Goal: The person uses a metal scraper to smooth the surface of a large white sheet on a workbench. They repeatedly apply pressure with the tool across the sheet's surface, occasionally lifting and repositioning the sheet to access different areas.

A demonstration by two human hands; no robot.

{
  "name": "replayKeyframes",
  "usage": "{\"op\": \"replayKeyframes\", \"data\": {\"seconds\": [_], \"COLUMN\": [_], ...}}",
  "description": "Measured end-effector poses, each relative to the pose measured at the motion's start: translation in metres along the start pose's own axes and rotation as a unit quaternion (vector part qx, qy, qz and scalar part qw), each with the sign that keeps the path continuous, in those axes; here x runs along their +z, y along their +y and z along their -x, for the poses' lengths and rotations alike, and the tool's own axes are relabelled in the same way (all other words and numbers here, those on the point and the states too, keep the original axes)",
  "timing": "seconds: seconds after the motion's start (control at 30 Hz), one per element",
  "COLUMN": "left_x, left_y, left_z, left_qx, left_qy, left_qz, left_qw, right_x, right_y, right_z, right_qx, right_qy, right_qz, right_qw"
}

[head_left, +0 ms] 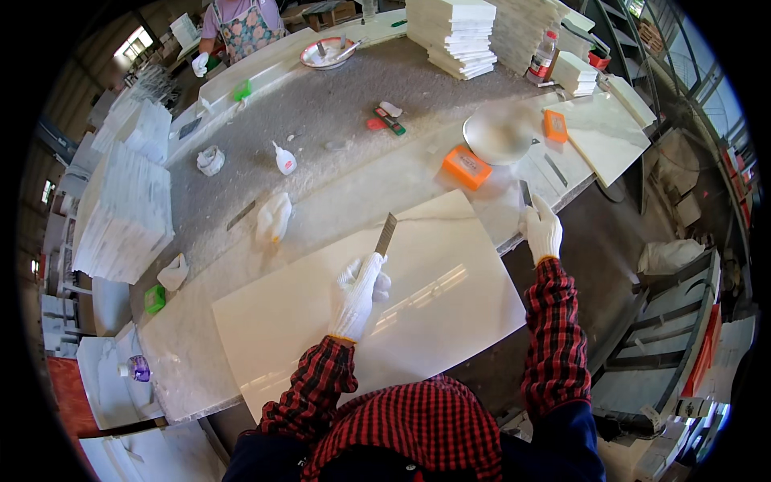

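Note:
A large glossy white tile (434,313) lies flat on the grey stone workbench (337,112) in front of me. My left hand (360,293), in a white glove, holds a flat metal scraper blade (385,234) upright over the tile's middle. My right hand (542,229), also gloved, grips a second thin dark metal tool (525,194) at the bench's right edge, beside the tile's far right corner. Both sleeves are red and black check.
An orange block (467,167), a round white bowl (499,133) and a smaller orange block (555,125) sit beyond the tile. Glue bottles (284,159), crumpled gloves (273,217) and white tile stacks (454,36) crowd the bench. Another person in an apron (245,28) stands at the far end.

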State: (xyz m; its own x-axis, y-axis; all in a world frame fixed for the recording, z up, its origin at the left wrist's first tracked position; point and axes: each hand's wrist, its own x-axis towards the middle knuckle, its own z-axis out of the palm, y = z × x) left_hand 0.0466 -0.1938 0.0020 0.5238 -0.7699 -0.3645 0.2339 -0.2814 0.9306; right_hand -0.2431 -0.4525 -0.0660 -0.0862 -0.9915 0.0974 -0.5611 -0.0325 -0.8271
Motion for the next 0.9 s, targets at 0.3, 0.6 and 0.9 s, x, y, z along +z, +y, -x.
{"op": "replayKeyframes", "data": {"seconds": [0.3, 0.6, 0.9], "left_x": [0.019, 0.07, 0.03], "left_y": [-0.012, -0.05, -0.081], "left_z": [0.016, 0.037, 0.003], "left_qx": [-0.037, 0.249, 0.537], "left_qy": [-0.01, -0.167, -0.438], "left_qz": [-0.036, -0.235, -0.413], "left_qw": [0.999, 0.925, 0.59], "right_x": [-0.028, -0.019, -0.051], "right_y": [-0.086, -0.098, -0.048], "right_z": [0.114, 0.199, 0.166], "right_qx": [0.07, 0.201, 0.166], "right_qy": [-0.216, -0.183, -0.036], "right_qz": [0.013, -0.313, -0.364], "right_qw": [0.974, 0.91, 0.916]}}
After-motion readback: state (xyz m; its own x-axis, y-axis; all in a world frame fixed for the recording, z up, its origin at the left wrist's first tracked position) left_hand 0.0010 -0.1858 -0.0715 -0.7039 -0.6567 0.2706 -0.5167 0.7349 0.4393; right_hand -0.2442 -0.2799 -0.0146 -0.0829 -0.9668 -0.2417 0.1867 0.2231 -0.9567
